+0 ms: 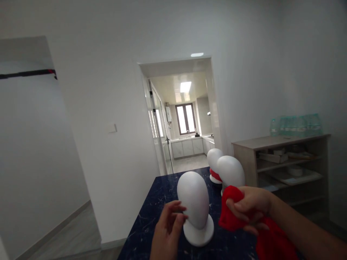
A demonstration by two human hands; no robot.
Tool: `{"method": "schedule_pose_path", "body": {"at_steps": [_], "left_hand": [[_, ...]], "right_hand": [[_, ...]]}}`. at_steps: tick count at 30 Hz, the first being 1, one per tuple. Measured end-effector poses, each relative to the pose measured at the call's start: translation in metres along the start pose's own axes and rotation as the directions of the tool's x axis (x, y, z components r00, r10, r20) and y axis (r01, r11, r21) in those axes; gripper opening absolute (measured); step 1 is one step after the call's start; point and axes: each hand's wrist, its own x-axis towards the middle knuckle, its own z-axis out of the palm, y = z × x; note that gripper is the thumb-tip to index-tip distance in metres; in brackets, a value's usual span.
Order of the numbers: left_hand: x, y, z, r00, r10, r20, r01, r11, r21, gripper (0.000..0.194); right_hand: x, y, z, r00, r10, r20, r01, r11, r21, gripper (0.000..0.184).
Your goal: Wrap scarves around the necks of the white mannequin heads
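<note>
Three white foam mannequin heads stand on a dark blue marbled table. The nearest head sits on a round base in front of me. My left hand is raised just left of it, fingers apart and lightly curled, holding nothing. My right hand is closed on a bunched red cloth that trails down to the lower right. A second bare head stands behind the cloth. The farthest head has a red piece around its neck.
A wooden shelf unit with trays and papers stands at the right, with pale green bottles on top. Beyond the table a doorway opens onto a kitchen. A white wall and bare floor lie to the left.
</note>
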Motion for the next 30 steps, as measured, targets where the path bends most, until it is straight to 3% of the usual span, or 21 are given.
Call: {"method": "schedule_pose_path", "body": {"at_steps": [1, 2, 3, 4, 5, 6, 7, 8, 11, 13, 16, 19, 20, 22, 24, 26, 27, 28, 30], "left_hand": [[0.002, 0.017, 0.009, 0.966, -0.136, 0.218, 0.16, 0.983, -0.093, 0.069], [0.004, 0.03, 0.019, 0.877, -0.219, 0.428, 0.313, 0.936, -0.161, 0.079], [0.006, 0.038, 0.029, 0.769, -0.229, 0.597, 0.418, 0.886, -0.199, 0.086], [0.007, 0.043, 0.039, 0.67, -0.187, 0.719, 0.481, 0.847, -0.227, 0.09], [0.008, 0.044, 0.048, 0.598, -0.122, 0.793, 0.504, 0.826, -0.253, 0.09], [0.009, 0.045, 0.054, 0.56, -0.064, 0.826, 0.502, 0.819, -0.277, 0.085], [0.01, 0.045, 0.058, 0.558, -0.037, 0.829, 0.491, 0.82, -0.294, 0.077], [0.013, 0.045, 0.06, 0.593, -0.05, 0.804, 0.48, 0.823, -0.303, 0.067], [0.027, 0.053, 0.057, 0.788, -0.177, 0.59, 0.429, 0.845, -0.32, 0.039], [0.042, 0.064, 0.051, 0.865, -0.189, 0.465, 0.385, 0.844, -0.373, 0.026], [0.065, 0.082, 0.043, 0.869, -0.131, 0.477, 0.414, 0.718, -0.559, 0.021], [0.089, 0.094, 0.033, 0.8, -0.072, 0.596, 0.516, 0.589, -0.622, 0.029], [0.099, 0.096, 0.028, 0.78, -0.051, 0.624, 0.521, 0.606, -0.602, 0.03], [0.119, 0.101, 0.014, 0.783, 0.008, 0.622, 0.424, 0.725, -0.543, 0.036], [0.143, 0.105, -0.006, 0.804, 0.08, 0.59, 0.201, 0.896, -0.396, 0.044], [0.167, 0.109, -0.029, 0.812, 0.09, 0.576, -0.071, 0.996, -0.056, 0.041], [0.179, 0.109, -0.04, 0.82, 0.067, 0.569, -0.191, 0.968, 0.162, 0.037], [0.189, 0.108, -0.049, 0.834, 0.04, 0.55, -0.292, 0.878, 0.379, 0.033], [0.207, 0.102, -0.063, 0.879, 0.028, 0.477, -0.392, 0.612, 0.687, 0.028]], "right_hand": [[0.011, -0.004, 0.003, 0.999, 0.034, 0.038, -0.033, 0.999, -0.019, 0.04], [0.021, -0.008, 0.007, 0.995, 0.071, 0.069, -0.068, 0.997, -0.043, 0.039], [0.03, -0.013, 0.01, 0.99, 0.109, 0.09, -0.103, 0.992, -0.07, 0.037], [0.037, -0.018, 0.013, 0.984, 0.146, 0.104, -0.136, 0.985, -0.102, 0.035], [0.043, -0.023, 0.016, 0.979, 0.176, 0.102, -0.162, 0.978, -0.135, 0.034], [0.047, -0.028, 0.019, 0.977, 0.199, 0.082, -0.183, 0.969, -0.167, 0.033], [0.048, -0.033, 0.02, 0.975, 0.216, 0.055, -0.202, 0.96, -0.194, 0.033], [0.048, -0.037, 0.021, 0.973, 0.228, 0.028, -0.217, 0.953, -0.213, 0.033], [0.043, -0.041, 0.017, 0.97, 0.242, -0.008, -0.238, 0.946, -0.22, 0.04], [0.038, -0.037, 0.009, 0.97, 0.242, 0.011, -0.236, 0.955, -0.182, 0.047], [0.034, -0.022, -0.009, 0.982, 0.187, -0.027, -0.189, 0.974, -0.123, 0.049], [0.027, -0.009, -0.031, 0.984, 0.128, -0.125, -0.142, 0.983, -0.117, 0.044], [0.023, -0.007, -0.039, 0.982, 0.111, -0.154, -0.13, 0.984, -0.119, 0.043], [0.011, -0.004, -0.058, 0.976, 0.067, -0.206, -0.091, 0.99, -0.111, 0.041], [-0.005, -0.003, -0.077, 0.965, -0.004, -0.261, -0.018, 0.997, -0.08, 0.039], [-0.022, -0.001, -0.095, 0.938, -0.073, -0.339, 0.068, 0.997, -0.028, 0.036], [-0.029, 0.0, -0.103, 0.919, -0.102, -0.38, 0.108, 0.994, -0.004, 0.035], [-0.034, 0.001, -0.11, 0.901, -0.128, -0.415, 0.147, 0.989, 0.015, 0.035], [-0.037, 0.004, -0.121, 0.859, -0.183, -0.479, 0.226, 0.974, 0.033, 0.038]]}}
